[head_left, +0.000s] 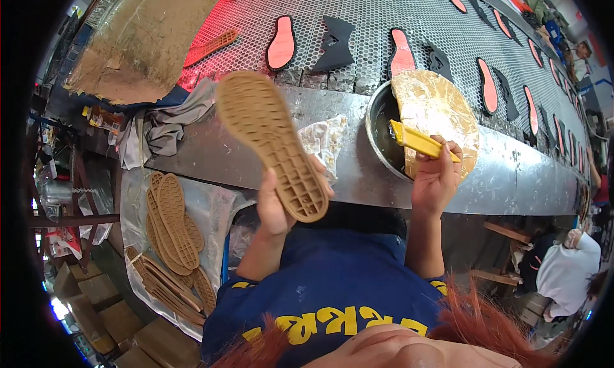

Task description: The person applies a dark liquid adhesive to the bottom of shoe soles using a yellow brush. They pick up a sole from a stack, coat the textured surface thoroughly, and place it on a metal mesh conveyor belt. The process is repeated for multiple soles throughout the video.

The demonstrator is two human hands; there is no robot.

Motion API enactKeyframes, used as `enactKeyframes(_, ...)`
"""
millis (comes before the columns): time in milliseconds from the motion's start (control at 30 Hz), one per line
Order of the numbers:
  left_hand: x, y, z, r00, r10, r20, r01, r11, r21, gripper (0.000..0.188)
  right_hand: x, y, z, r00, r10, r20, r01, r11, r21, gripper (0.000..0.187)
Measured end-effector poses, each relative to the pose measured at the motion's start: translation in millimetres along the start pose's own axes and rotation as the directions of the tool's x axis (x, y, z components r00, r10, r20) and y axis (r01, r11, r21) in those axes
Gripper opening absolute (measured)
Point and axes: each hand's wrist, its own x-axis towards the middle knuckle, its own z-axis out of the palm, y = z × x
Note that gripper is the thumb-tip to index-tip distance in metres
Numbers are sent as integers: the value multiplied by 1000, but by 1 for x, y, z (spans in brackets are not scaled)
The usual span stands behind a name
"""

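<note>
While the left hand [276, 201] grips a tan shoe sole [275, 137] by its lower end, here in the head view the right hand [435, 176] has its fingers closed round a yellow brush-like tool [425, 144], and the two hands are well apart! The sole is up above the metal table edge [358, 184], tilted, tread facing the camera, far end blurred. Over at the bowl [370, 126], partly covered by a shiny tan board [441, 102], the tool's tip hangs at the uncovered side; whether it touches anything inside, I cannot tell. My call: this is the brush-at-the-bowl step, with the sole held ready. The next move seems to call for a steady left grip and a controlled tip, clear of the board and the crumpled cloth [323, 139] between. More soles [171, 221] lie piled at the left.
</note>
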Motion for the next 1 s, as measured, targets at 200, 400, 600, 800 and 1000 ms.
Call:
enactKeyframes(200,-14,-25,1,944,-290,159,293,956,4,83,-20,-4,14,899,-385,211,433,856,-283,18)
enactKeyframes(400,-26,-23,20,847,-495,194,493,868,61,96,-43,-17,23,607,-438,663,784,469,-408,36)
enactKeyframes(600,-28,-25,26,816,-530,231,500,847,180,98,-35,-21,32,584,-351,732,791,449,-416,27)
enactKeyframes(800,-31,-22,29,779,-569,262,518,821,242,99,-32,-20,30,596,-345,725,785,442,-435,23)
enactKeyframes(1000,-31,-22,35,744,-602,291,540,798,269,103,-31,-21,25,606,-357,711,778,454,-435,22)
